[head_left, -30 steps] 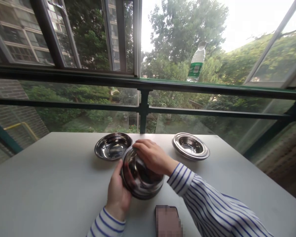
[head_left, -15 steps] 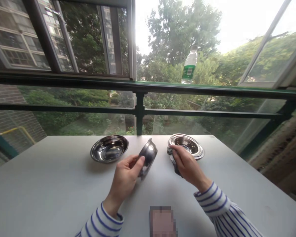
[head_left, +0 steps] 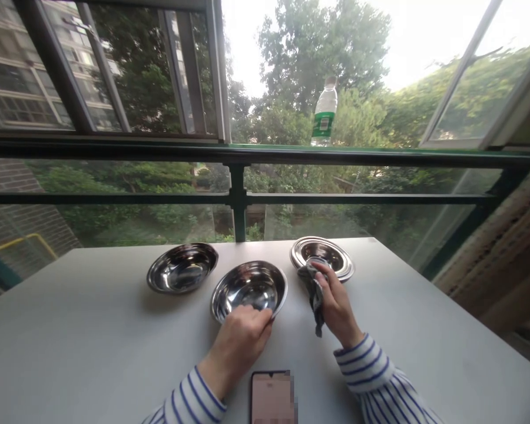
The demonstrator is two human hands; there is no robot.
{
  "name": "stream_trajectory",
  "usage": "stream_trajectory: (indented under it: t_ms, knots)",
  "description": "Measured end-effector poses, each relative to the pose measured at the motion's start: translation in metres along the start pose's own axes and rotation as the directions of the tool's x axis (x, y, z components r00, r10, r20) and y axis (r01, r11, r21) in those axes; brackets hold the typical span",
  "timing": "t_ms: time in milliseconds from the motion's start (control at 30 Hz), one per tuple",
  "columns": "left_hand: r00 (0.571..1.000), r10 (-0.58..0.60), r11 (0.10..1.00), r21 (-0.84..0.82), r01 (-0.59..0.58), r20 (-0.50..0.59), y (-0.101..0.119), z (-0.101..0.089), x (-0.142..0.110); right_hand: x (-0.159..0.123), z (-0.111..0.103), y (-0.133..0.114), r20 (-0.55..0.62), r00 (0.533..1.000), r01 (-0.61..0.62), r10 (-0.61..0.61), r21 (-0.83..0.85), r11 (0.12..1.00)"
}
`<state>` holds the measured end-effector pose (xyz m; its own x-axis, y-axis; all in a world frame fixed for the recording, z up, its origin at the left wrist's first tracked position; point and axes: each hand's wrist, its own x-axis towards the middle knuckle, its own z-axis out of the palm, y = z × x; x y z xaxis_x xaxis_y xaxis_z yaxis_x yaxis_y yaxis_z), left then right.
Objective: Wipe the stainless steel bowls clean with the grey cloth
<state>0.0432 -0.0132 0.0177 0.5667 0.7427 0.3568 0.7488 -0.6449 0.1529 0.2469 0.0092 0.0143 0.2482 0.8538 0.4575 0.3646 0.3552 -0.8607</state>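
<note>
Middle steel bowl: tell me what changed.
The steel bowl went from tilted on edge to lying open side up on the table, left hand at its front rim. The right hand still holds the grey cloth; the back bowl and rimmed dish stayed.

The smartphone point(head_left: 269, 398) at the near edge is cut off by the picture's bottom, and its right side is blurred into coarse squares. The left hand point(head_left: 236, 347) hides the near rim of the middle steel bowl point(head_left: 248, 291). The right hand point(head_left: 338, 309) covers much of the grey cloth point(head_left: 314, 291), which hides part of the far-right rimmed steel dish point(head_left: 322, 251). The label point(head_left: 322, 123) on the plastic bottle point(head_left: 325, 97) is too small to read.
</note>
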Motion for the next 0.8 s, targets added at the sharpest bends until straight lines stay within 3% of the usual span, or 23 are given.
stream_trajectory:
  t_ms: [200, 300, 367, 433, 500, 567, 667, 800]
  knots:
    - [0.977, -0.052, 0.998, 0.039, 0.045, 0.204, 0.004, 0.001, -0.002, -0.006, 0.003, -0.005, 0.009, 1.0, -0.002, 0.002, 0.02, 1.0]
    - [0.981, -0.089, 0.987, -0.116, 0.109, 0.172, 0.007, -0.006, -0.001, -0.008, 0.007, -0.009, 0.031, 0.999, 0.022, -0.024, 0.037, 0.999]
    - [0.984, -0.139, 0.935, -0.313, 0.167, 0.109, 0.011, -0.014, 0.002, -0.008, 0.011, -0.015, 0.054, 0.997, 0.053, -0.056, 0.047, 0.997]
    - [0.968, -0.224, 0.771, -0.587, 0.245, 0.11, 0.016, -0.022, 0.01, -0.007, 0.016, -0.024, 0.09, 0.991, 0.089, -0.095, 0.059, 0.994]
    - [0.965, -0.207, 0.515, -0.821, 0.246, 0.159, 0.02, -0.031, 0.021, -0.005, 0.022, -0.035, 0.13, 0.984, 0.116, -0.126, 0.082, 0.99]
    - [0.975, -0.134, 0.327, -0.921, 0.211, 0.176, 0.02, -0.038, 0.032, 0.0, 0.027, -0.046, 0.148, 0.98, 0.117, -0.133, 0.115, 0.986]
    - [0.962, -0.234, 0.153, -0.972, 0.178, 0.139, 0.009, -0.046, 0.045, 0.01, 0.031, -0.057, 0.138, 0.986, 0.072, -0.096, 0.166, 0.983]
    - [0.826, -0.533, -0.083, -0.982, 0.168, 0.186, -0.014, -0.057, 0.053, 0.031, 0.028, -0.061, 0.149, 0.988, -0.001, -0.027, 0.183, 0.983]
